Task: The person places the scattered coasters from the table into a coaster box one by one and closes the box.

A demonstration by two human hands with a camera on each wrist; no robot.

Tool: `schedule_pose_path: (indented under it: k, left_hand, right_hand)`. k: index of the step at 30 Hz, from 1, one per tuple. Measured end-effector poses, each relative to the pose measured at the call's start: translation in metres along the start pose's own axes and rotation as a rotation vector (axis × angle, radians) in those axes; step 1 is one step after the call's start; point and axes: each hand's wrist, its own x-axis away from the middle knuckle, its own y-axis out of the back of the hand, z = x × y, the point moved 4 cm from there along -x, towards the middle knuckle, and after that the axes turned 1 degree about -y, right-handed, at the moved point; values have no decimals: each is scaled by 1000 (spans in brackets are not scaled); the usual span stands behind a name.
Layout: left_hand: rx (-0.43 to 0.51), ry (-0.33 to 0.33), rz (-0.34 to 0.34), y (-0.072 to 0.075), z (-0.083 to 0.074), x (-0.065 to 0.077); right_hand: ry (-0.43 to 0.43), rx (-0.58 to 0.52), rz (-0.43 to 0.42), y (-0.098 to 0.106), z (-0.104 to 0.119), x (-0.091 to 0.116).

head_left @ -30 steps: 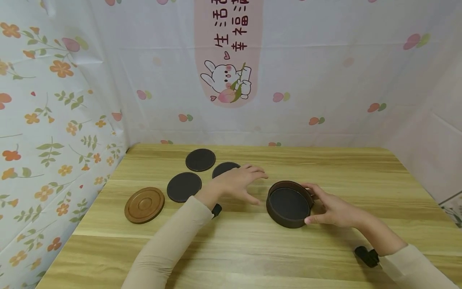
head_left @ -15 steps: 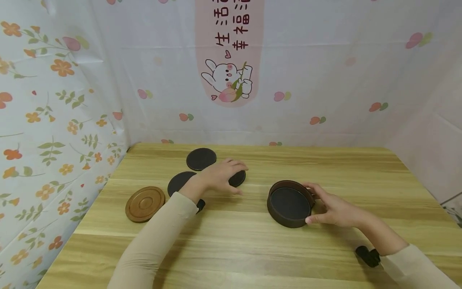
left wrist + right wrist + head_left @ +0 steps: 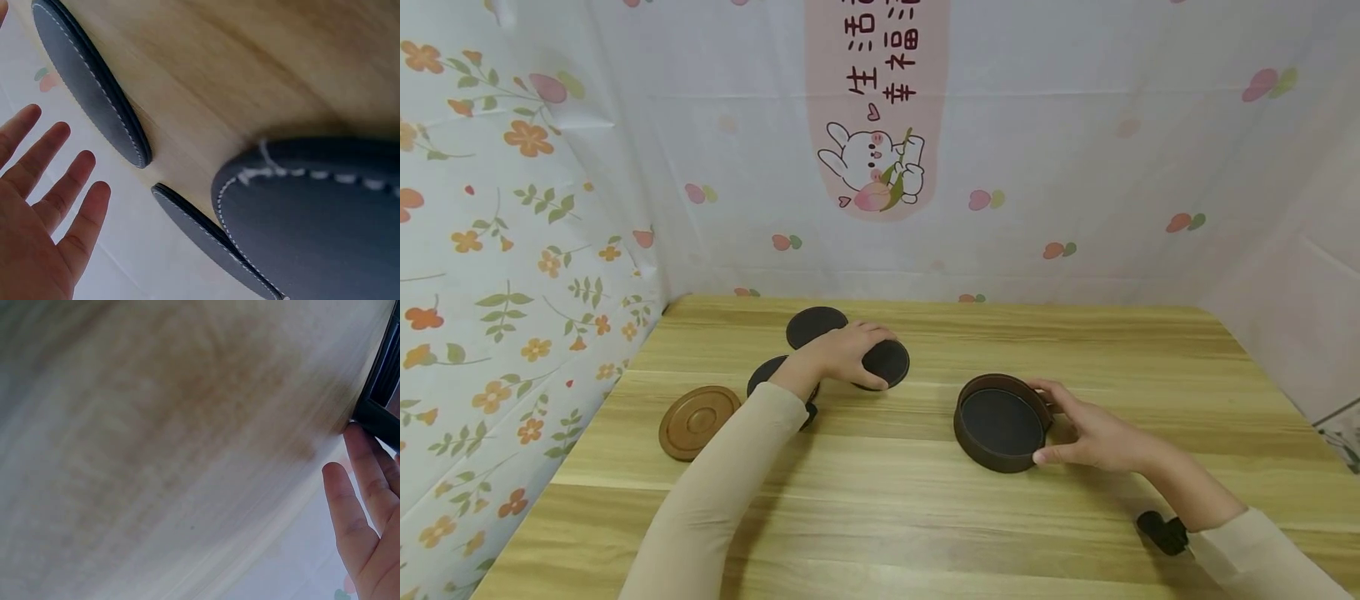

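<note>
My left hand spreads over a round black coaster, thumb at its near edge and fingers at its far edge; whether they touch it cannot be told. In the left wrist view the fingers look straight and apart, beside black coasters with white stitching. Two more black coasters, one at the back and one nearer, lie partly hidden by the hand and arm. My right hand holds the right side of a round dark coaster holder, thumb in front and fingers behind; a black disc shows inside.
A round brown wooden disc with ring grooves lies on the left of the wooden table. Behind the table hangs a patterned cloth, and a floral cloth borders the left side.
My left hand has moved left, away from the holder, and then settled lower over the right-hand coaster with its fingers and thumb about it. The right hand and holder have stayed put.
</note>
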Motion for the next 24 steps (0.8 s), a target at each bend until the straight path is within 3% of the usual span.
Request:
schedule_pose_path:
  k: [12, 24]
  left_hand:
    - [36, 57, 69, -6, 11, -6]
    - [25, 72, 78, -10, 11, -8]
  right_hand:
    - [2, -4, 2, 0, 2, 1]
    - [-4, -3, 9, 1, 1, 1]
